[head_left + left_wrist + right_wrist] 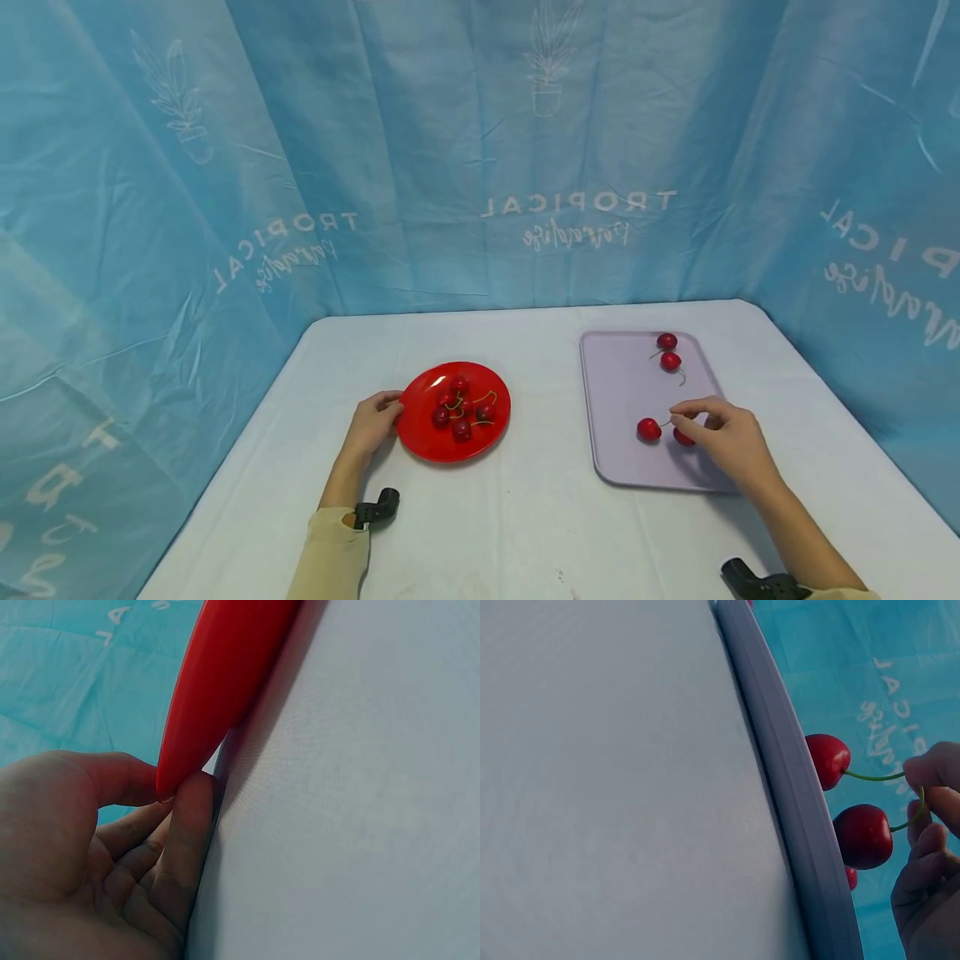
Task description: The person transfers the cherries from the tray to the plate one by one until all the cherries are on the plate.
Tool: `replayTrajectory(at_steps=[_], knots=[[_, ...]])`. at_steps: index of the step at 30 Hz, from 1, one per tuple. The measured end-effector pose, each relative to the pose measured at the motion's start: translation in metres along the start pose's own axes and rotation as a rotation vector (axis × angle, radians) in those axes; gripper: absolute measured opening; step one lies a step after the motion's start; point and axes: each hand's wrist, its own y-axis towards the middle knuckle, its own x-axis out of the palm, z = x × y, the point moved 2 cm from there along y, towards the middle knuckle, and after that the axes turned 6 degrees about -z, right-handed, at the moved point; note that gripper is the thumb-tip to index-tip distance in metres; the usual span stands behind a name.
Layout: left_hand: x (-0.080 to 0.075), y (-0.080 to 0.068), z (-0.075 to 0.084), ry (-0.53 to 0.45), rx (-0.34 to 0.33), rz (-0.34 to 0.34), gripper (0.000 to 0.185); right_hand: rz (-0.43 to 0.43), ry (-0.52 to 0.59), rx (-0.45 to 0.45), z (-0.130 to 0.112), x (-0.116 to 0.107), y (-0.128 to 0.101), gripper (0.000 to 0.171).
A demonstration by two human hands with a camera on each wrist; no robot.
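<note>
At the left edge of the red plate (pixel 420 442), my left hand (pixel 375 421) pinches the rim between thumb and fingers. The left wrist view shows the thumb above the rim and fingers (pixel 191 817) beneath it. Several cherries (pixel 462 430) with green stems lie on that plate. Over the pale purple tray (pixel 618 392), my right hand (pixel 723 433) pinches a thin green stem between thumb and forefinger. In the right wrist view this stem runs to one cherry (pixel 829 761). The stem of a second cherry (pixel 864 837) curves up to the same fingertips.
Two more cherries (pixel 670 362) lie near the tray's far edge. A white cloth covers the table (pixel 540 517), and blue printed curtains (pixel 450 167) hang behind and at both sides. Each wrist wears a black camera (pixel 378 507).
</note>
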Motion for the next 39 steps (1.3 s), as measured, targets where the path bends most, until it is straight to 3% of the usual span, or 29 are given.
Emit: replayTrajectory(at_steps=[14, 23, 39], knots=[[-0.002, 0.003, 0.001, 0.004, 0.000, -0.011, 0.033, 0.014, -0.025, -0.072, -0.004, 0.011, 0.001, 0.022], [-0.002, 0.002, 0.003, 0.010, -0.001, -0.008, 0.033, -0.022, -0.006, -0.128, -0.011, 0.022, 0.006, 0.019], [-0.004, 0.002, -0.001, 0.005, -0.002, -0.006, 0.033, -0.081, 0.106, -0.160, -0.029, 0.044, 0.022, 0.021]])
